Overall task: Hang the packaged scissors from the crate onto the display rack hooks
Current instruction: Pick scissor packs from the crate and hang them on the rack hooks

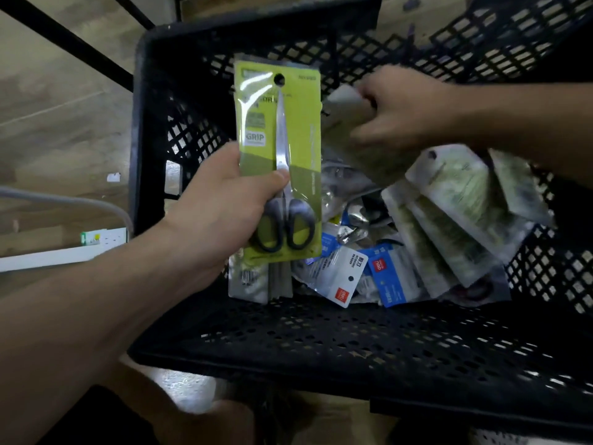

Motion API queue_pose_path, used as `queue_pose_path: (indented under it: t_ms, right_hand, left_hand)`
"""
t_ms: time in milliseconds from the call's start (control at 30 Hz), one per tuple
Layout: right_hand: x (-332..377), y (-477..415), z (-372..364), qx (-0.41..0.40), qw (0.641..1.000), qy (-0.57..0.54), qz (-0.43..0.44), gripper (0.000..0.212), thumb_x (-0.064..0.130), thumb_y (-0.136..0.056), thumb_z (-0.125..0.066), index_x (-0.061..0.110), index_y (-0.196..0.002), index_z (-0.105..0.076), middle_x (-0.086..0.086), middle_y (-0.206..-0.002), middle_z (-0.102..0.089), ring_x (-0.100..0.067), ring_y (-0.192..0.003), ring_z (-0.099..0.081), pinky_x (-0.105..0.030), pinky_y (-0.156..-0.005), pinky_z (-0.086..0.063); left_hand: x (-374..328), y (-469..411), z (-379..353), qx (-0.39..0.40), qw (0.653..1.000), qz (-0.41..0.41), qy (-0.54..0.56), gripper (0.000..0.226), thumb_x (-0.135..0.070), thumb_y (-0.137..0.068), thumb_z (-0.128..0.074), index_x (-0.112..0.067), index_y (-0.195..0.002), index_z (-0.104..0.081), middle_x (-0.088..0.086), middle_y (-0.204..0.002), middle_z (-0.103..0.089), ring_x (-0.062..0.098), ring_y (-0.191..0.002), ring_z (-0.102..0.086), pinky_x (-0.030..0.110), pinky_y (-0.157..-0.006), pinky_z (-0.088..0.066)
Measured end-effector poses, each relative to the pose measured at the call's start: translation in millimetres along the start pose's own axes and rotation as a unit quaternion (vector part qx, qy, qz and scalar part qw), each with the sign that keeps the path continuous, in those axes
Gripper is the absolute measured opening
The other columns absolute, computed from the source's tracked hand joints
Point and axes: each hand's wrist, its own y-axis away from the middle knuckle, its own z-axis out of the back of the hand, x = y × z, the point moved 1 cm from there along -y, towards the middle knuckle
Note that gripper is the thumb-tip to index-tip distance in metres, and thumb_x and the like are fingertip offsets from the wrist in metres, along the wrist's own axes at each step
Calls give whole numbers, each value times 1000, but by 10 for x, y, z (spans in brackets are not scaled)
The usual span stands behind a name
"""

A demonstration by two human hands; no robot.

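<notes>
My left hand (224,200) grips a green packaged pair of scissors (282,130) with black handles, held upright over the black mesh crate (199,120); more packs seem stacked behind it. Its hang hole is at the top. My right hand (404,114), blurred, holds another pale pack (346,107) over the crate's middle. Several more scissor packs (455,213) lie back side up in a fanned pile at the crate's right. Blue and white packs (385,274) lie on the crate floor. No display rack hooks are in view.
The crate stands on a wooden floor (64,117). A white power strip (106,239) and a grey cable (80,202) lie to the left of it. Black metal bars (64,36) cross the upper left. A second black mesh crate (526,33) is at the upper right.
</notes>
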Motion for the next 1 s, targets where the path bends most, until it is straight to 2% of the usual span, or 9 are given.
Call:
queue_pose_path:
  t_ms: [200, 333, 400, 467, 533, 633, 733, 833, 1000]
  right_hand:
    - [158, 40, 8, -107, 993, -35, 20, 18, 16, -95, -52, 13, -113, -50, -5, -91, -60, -23, -71, -56, -30, -59, -41]
    - [174, -64, -294, 76, 996, -27, -49, 72, 25, -91, -65, 22, -147, -19, -15, -117, -51, -29, -84, -61, -32, -57, -50]
    - [105, -97, -448, 144, 988, -46, -36, 84, 36, -86, -75, 30, -147, -18, -12, -126, -55, -29, -98, -64, -39, -74, -58]
    - [47, -119, -550, 152, 988, -23, -10, 99, 54, -74, -81, 30, -147, -19, -7, -137, -52, -28, -117, -57, -42, -94, -54]
    - [1, -140, -602, 144, 987, -67, -9, 108, 60, -65, -86, 29, -145, -21, -2, -138, -49, -23, -122, -53, -39, -96, -55]
    - [-17, -115, -540, 129, 972, -197, -19, 105, 49, -68, -89, 23, -143, -20, 8, -132, -45, -10, -114, -55, -17, -76, -56]
    - [-66, -98, -419, 124, 972, -198, -17, 105, 60, -68, -79, 22, -148, -24, 11, -131, -47, -10, -111, -58, -13, -75, -49]
    - [-146, -110, -338, 144, 951, -265, -64, 72, 55, -73, -76, 18, -130, -53, -1, -117, -71, -15, -93, -75, -26, -69, -59]
    - [-249, -123, -190, 202, 941, -263, -63, 49, 30, -74, -79, 22, -121, -69, 4, -112, -77, -17, -101, -74, -43, -91, -58]
  left_hand:
    - [70, -40, 30, -19, 1000, 0, 6, 19, -15, -105, -57, -20, -121, -68, -1, -106, -79, 19, -97, -76, 45, -93, -59]
    - [91, -107, 44, -48, 999, 9, 2, 23, -25, -98, -65, -22, -122, -66, 5, -110, -77, 27, -101, -75, 53, -97, -57]
    - [96, -142, 46, -54, 999, 5, 6, 27, -28, -95, -65, -23, -122, -67, 3, -110, -77, 27, -99, -74, 54, -97, -55]
    - [106, -177, 48, -50, 999, -1, 18, 22, -15, -101, -61, -21, -121, -68, -3, -107, -78, 18, -97, -74, 44, -95, -56]
    - [111, -199, 42, -43, 999, -3, 24, 24, -7, -103, -57, -18, -121, -68, -6, -106, -79, 12, -98, -75, 35, -92, -56]
    - [100, -214, 26, -29, 999, 1, 40, 22, -7, -104, -56, -17, -120, -67, 2, -103, -79, 21, -93, -77, 41, -86, -63]
    - [75, -211, 50, -21, 996, 17, 80, 22, -8, -104, -55, -18, -120, -68, -2, -105, -80, 18, -95, -77, 38, -84, -62]
    - [54, -215, 101, -44, 992, 40, 114, 26, -7, -103, -57, -19, -124, -67, -4, -107, -79, 18, -99, -77, 43, -91, -59]
    - [10, -210, 82, -17, 994, 35, 98, 32, -2, -102, -55, -21, -125, -67, -3, -109, -79, 18, -102, -76, 44, -96, -56]
